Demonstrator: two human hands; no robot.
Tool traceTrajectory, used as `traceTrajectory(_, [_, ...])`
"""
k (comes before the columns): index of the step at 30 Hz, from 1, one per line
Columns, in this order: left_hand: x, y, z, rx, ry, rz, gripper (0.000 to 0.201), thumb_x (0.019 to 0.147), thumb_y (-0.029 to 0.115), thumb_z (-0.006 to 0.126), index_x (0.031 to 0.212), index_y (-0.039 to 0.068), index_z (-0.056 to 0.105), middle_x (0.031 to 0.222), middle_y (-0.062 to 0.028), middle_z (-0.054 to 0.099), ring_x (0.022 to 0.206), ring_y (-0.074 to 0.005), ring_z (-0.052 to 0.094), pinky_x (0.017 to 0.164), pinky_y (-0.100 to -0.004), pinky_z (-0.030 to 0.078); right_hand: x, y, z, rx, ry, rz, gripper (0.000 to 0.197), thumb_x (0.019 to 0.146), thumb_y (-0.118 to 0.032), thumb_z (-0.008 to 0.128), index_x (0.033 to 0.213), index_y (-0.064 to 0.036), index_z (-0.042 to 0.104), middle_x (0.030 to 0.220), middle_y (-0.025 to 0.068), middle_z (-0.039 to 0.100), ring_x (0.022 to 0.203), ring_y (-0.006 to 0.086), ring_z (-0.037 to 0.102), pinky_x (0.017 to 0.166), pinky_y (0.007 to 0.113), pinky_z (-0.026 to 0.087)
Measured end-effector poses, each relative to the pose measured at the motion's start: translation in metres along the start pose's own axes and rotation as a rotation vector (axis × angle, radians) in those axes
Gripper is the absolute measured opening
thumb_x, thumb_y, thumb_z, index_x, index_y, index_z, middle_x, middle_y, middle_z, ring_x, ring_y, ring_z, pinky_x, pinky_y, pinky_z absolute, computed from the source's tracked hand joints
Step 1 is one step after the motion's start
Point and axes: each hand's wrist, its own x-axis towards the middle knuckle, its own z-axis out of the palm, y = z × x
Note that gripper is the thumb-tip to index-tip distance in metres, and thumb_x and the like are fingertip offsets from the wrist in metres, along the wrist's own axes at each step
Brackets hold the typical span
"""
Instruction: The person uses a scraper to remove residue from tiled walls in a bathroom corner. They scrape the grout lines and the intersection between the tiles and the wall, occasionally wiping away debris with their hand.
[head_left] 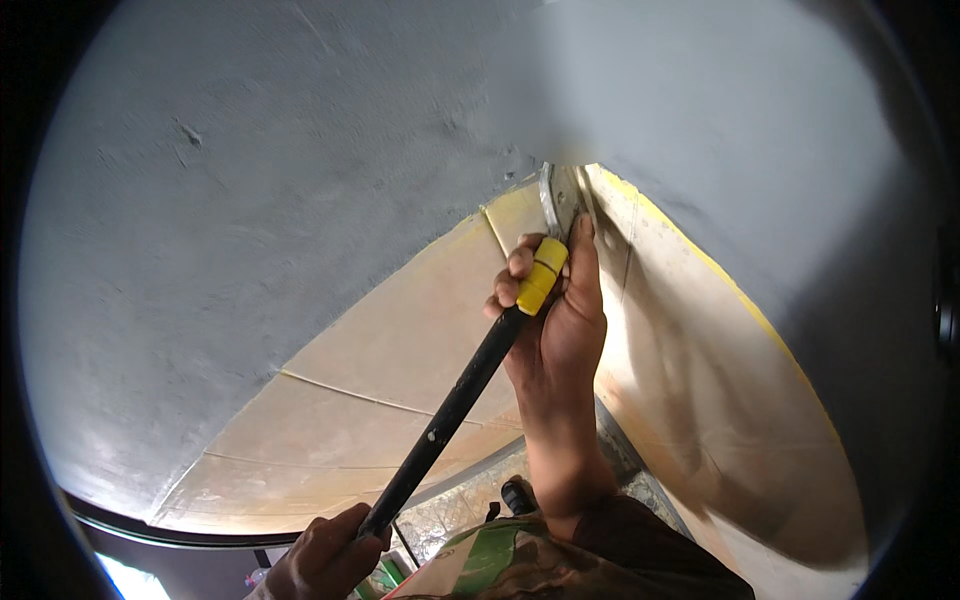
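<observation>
A black pole (440,415) slants from the lower left up to the middle, with a yellow collar (543,276) near its upper end. Beyond the collar is a bent metal piece (548,195); its far end runs into a blurred pale area, so the tool's kind is unclear. My left hand (325,553) is closed round the pole's lower end. Higher up, my right hand (560,305) wraps the pole at the collar, its fingers curled on the left and its thumb stretched up along the right. Both hands are close to the corner of the walls.
Two walls meet at a corner, with grey upper parts (250,180) and beige tile (380,345) below. A yellow line (735,285) edges the tile on the right. Beneath lie a mottled floor (465,515) and a dark shoe (518,494). A bright opening (130,578) shows at lower left.
</observation>
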Motion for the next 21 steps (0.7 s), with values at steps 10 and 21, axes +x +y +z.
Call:
traceTrajectory(10, [-0.016,0.004,-0.001,0.153,0.051,0.006,0.022,0.100,0.023,0.054,0.094,0.003,0.061,0.065,0.0022,0.052,0.058,-0.0073,0.045,0.053,-0.0280,0.036,-0.003,0.015,0.005,0.050,-0.022,0.041,0.053,0.108,-0.053,0.047,0.100,-0.0044,0.065,0.074,0.0054,0.066,0.058,0.0169,0.066,0.052,0.030,0.054])
traceTrajectory(21, [0.047,-0.123,-0.019,0.350,0.000,0.139,0.026,0.103,0.026,0.059,0.100,0.001,0.064,0.066,-0.0096,0.062,0.060,-0.0256,0.063,0.059,-0.0380,0.049,-0.045,0.032,-0.016,-0.085,-0.044,0.108,0.053,0.110,-0.055,0.034,0.113,-0.0089,0.058,0.070,-0.0013,0.050,0.052,0.0107,0.044,0.045,0.026,0.040])
